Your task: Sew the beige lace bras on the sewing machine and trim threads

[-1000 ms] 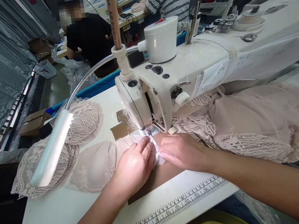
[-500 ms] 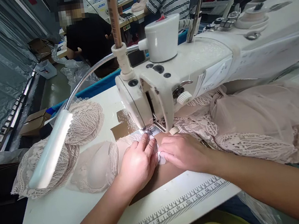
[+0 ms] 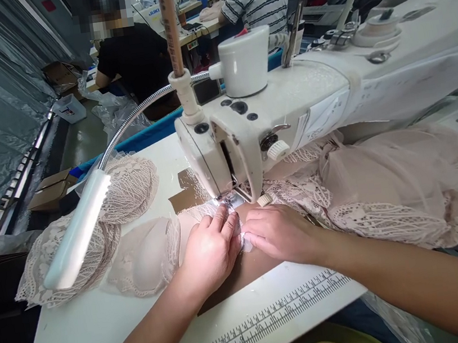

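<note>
At the needle of the white sewing machine [image 3: 205,152], my left hand [image 3: 213,242] presses a beige lace bra piece [image 3: 187,220] with its index and middle fingers, thumb tucked at the near edge. My right hand [image 3: 278,233] is closed, its fingertips pinching a small pale edge [image 3: 246,244] of the work just right of my left fingers. Left of my left hand the piece continues into a padded cup [image 3: 147,259] lying on the table. My fingers partly hide the presser foot and the seam.
Stacked lace cups [image 3: 129,188] lie at the left, under a lit lamp [image 3: 78,232] on a bent metal neck. More beige lace and mesh [image 3: 393,188] is heaped right of the machine. A printed ruler [image 3: 259,329] runs along the table's front. Two people sit beyond.
The view has shifted slightly. Both hands keep nearly the same place at the needle, and the fabric shows no clear movement.
</note>
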A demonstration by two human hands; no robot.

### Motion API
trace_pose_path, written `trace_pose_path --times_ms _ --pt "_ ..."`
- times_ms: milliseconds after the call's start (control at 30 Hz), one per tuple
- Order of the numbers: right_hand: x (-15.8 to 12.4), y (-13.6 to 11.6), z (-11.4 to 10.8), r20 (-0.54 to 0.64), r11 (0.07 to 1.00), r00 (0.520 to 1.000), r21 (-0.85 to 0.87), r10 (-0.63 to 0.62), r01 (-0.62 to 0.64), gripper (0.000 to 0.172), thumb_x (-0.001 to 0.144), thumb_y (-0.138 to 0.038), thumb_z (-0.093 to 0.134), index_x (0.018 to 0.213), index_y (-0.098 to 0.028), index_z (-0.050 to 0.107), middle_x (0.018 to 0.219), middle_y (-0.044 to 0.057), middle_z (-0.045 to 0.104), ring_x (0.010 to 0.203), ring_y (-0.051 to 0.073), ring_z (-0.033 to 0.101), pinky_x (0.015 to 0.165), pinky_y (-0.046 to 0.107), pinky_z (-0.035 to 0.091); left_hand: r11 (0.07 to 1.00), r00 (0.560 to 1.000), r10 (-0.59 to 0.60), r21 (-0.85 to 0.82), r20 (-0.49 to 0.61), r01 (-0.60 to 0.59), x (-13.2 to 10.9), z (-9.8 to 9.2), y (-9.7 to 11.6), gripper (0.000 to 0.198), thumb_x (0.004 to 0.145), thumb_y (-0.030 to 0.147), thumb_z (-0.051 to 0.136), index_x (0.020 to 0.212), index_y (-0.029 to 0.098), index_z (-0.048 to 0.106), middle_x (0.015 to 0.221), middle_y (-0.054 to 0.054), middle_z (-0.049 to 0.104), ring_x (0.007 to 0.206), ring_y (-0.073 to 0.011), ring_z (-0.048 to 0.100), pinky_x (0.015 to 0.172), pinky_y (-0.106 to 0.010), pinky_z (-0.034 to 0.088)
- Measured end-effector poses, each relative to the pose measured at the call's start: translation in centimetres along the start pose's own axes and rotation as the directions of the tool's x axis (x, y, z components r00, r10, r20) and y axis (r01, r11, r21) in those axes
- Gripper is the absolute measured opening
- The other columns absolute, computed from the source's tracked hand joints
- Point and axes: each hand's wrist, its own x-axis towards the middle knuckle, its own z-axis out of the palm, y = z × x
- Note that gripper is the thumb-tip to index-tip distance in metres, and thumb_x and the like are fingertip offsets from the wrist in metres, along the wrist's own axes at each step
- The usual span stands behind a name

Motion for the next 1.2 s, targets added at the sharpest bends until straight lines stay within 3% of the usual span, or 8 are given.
trace_pose_path --times_ms 267,600,867,1200 --pt "-0.1 0.0 0.2 -0.005 1.000 1.000 0.020 -0.020 0.020 0.022 0.084 -0.015 0.048 0.065 -0.017 0.059 0.069 0.001 0.057 0.062 0.012 0.046 0.062 0.025 0.035 0.999 0.999 0.008 -0.045 0.034 -0.006 0.1 -0.4 -0.1 0.044 0.093 0.028 0.038 0.131 0.010 0.050 0.135 -0.018 0.049 0.095 -0.0267 0.057 0.077 -0.041 0.051" --pt "-0.1 0.0 0.3 -0.035 0.996 0.996 -0.054 -0.078 0.076 0.025 0.087 -0.016 0.046 0.065 -0.017 0.059 0.071 0.002 0.056 0.065 0.013 0.047 0.063 0.026 0.036 1.000 1.000 0.011 -0.007 0.029 -0.011 0.1 -0.3 -0.5 0.044 0.092 0.031 0.039 0.131 0.013 0.050 0.135 -0.016 0.050 0.085 -0.0242 0.057 0.076 -0.041 0.050" --pt "-0.4 0.3 0.5 -0.035 0.982 0.991 -0.138 -0.132 0.126 0.022 0.087 -0.016 0.049 0.068 -0.017 0.060 0.069 0.002 0.055 0.067 0.014 0.046 0.061 0.027 0.032 0.997 0.999 0.054 -0.053 -0.007 -0.054 -0.4 -0.6 -0.7 0.040 0.092 0.031 0.041 0.127 0.014 0.053 0.134 -0.014 0.052 0.097 -0.0258 0.055 0.080 -0.041 0.049" --pt "-0.3 0.2 0.5 -0.042 0.983 0.994 -0.158 -0.103 0.095 0.021 0.089 -0.016 0.048 0.075 -0.017 0.064 0.072 0.003 0.056 0.068 0.015 0.047 0.060 0.028 0.030 0.997 0.998 0.060 -0.040 0.031 -0.059 0.0 -0.7 -1.4 0.044 0.092 0.034 0.041 0.128 0.012 0.053 0.138 -0.013 0.049 0.093 -0.0251 0.055 0.080 -0.041 0.047"
